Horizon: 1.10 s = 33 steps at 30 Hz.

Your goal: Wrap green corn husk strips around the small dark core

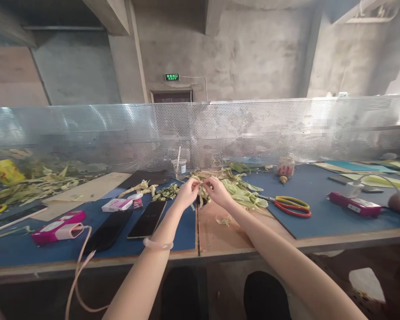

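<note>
Both hands meet over the middle of the table, fingertips pinched close together. My left hand point(188, 194) and my right hand point(216, 191) are closed on something small and pale green that I cannot make out clearly. Just behind and to the right spreads a heap of pale green leaves point(243, 193). Left of my left hand lies a pile of small dark green pieces point(166, 192), with pale root-like stalks point(140, 189) beside it. A ring-shaped bangle point(158, 244) circles my left wrist.
Scissors point(291, 206) with red and yellow handles lie at the right, near a jar point(286, 166). Phones point(147, 219), a pink power strip point(58, 227) and a cup point(179, 168) stand left. A perforated metal screen point(220, 133) rises behind.
</note>
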### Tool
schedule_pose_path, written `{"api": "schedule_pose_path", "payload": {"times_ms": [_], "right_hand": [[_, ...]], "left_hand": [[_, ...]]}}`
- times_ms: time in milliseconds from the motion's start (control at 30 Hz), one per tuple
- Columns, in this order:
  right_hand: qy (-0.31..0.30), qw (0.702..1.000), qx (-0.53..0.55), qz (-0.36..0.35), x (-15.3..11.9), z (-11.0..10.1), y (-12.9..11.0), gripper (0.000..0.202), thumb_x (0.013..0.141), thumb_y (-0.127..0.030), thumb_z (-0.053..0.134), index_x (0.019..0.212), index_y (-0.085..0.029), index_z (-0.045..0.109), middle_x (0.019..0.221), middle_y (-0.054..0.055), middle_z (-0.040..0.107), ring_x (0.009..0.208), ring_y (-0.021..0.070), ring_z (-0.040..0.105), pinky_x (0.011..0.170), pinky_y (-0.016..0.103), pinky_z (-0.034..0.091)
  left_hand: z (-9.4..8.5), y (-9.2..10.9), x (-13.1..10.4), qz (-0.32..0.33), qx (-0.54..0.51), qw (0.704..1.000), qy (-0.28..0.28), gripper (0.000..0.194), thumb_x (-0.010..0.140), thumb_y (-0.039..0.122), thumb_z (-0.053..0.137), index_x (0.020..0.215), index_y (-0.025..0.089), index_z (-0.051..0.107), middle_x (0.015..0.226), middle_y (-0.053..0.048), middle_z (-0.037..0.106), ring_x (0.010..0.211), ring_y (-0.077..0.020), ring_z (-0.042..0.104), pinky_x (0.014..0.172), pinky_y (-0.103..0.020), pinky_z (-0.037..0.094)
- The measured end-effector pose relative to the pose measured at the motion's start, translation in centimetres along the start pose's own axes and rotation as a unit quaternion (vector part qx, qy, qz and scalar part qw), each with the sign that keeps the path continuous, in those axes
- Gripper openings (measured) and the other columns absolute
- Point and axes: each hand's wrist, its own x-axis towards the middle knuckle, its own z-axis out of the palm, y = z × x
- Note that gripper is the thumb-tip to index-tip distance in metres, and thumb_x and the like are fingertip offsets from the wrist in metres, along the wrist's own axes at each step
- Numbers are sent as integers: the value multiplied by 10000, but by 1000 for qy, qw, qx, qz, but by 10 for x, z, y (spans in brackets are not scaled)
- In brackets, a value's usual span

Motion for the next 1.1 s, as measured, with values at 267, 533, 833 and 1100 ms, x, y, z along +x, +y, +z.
{"api": "schedule_pose_path", "payload": {"times_ms": [267,533,833,1100], "right_hand": [[8,998,-50,-42,1,1,3,128,868,-248,507,835,-147,578,832,21,559,795,145,529,731,321,445],[4,995,-65,-70,-1,-4,-1,146,860,-223,486,814,-190,621,767,62,509,785,203,471,759,347,407],[12,998,-47,-46,-1,0,-5,162,844,-200,510,746,-184,638,722,44,524,750,179,486,743,335,420],[-9,999,-26,27,1,0,3,191,885,-304,499,884,-144,604,914,35,616,845,148,581,787,354,469]], "left_hand": [[-2,1,-2,5,71,997,-8,203,861,299,521,952,130,587,901,-39,622,775,-147,600,714,-343,501],[-3,0,-1,-7,94,996,3,201,851,294,536,955,128,582,895,-37,618,767,-146,598,696,-335,504],[-4,1,-2,-6,152,988,18,210,852,305,533,954,129,587,912,-42,620,779,-148,601,699,-337,506],[-3,-1,-1,20,185,982,23,209,859,296,523,980,136,580,946,-49,614,794,-150,597,704,-337,507]]}}
